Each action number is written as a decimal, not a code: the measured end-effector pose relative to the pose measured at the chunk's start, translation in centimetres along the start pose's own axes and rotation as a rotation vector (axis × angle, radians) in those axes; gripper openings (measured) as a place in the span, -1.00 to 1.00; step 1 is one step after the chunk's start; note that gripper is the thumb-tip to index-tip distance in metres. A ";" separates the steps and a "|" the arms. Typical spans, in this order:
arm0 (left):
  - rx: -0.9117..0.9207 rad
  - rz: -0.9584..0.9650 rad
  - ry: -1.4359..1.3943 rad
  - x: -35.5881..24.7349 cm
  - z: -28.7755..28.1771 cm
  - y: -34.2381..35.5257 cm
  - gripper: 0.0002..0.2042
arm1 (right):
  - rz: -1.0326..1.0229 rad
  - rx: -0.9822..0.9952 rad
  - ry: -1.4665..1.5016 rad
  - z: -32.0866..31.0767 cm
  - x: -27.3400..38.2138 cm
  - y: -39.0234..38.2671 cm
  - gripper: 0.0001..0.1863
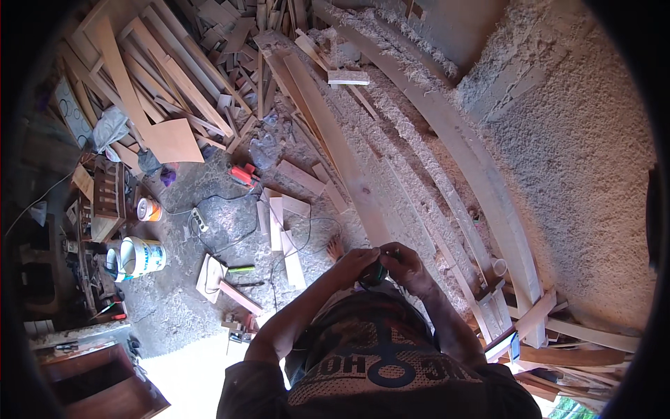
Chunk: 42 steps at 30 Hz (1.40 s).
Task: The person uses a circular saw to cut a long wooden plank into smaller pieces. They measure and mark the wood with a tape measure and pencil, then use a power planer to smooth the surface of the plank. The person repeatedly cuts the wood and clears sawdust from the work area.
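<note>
green object [373,274], small and dark, sits between your two hands just below the middle of the frame, right in front of your chest. too little of it shows to tell its long axis or which way it points; you see only a rounded green patch peeking out under the knuckles. your left hand [354,264] curls around it from the left, fingers bent and closed on it. your right hand [403,267] comes in from the right, fingers folded over its top, pressed against the left hand. both forearms rise from the lower edge and meet there.

just above your hands a long plank [333,143] runs from the middle of the frame up toward the top centre, its long axis tilted up and to the left. a wider curved beam [481,174] sweeps to its right, with wood shavings [572,160] heaped over the right side of the frame. on the floor at the left a white bucket [144,257] lies beside a small tin [149,209], with a red power tool [243,174] and a white power strip [199,220] nearby. offcuts [167,77] pile up in the upper left.
</note>
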State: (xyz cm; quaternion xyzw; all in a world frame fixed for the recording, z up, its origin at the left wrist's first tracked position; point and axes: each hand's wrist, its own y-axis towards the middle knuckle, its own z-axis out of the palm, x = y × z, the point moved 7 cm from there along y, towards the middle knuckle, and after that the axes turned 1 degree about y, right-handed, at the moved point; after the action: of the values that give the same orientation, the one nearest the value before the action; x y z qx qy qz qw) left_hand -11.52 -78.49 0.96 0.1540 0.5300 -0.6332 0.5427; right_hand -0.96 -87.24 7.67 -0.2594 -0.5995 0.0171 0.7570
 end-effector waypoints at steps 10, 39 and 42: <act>-0.165 -0.016 0.645 -0.6 -3.5 1.4 -0.58 | 0.037 -0.277 0.045 -4.0 -5.0 4.7 -0.78; -0.462 0.053 0.541 -0.6 -9.1 2.9 -0.73 | -0.179 -0.433 -0.944 -2.8 -6.6 5.4 -0.15; -0.403 0.088 0.593 -1.0 -9.3 3.1 -0.73 | -0.256 -0.408 -0.912 -2.6 -7.1 6.2 -0.17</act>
State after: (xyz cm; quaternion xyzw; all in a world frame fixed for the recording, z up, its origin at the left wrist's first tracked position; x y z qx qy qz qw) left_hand -12.06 -69.69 -3.41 0.2436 0.7715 -0.4199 0.4113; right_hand 1.20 -85.31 -1.67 -0.2924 -0.8868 -0.0815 0.3485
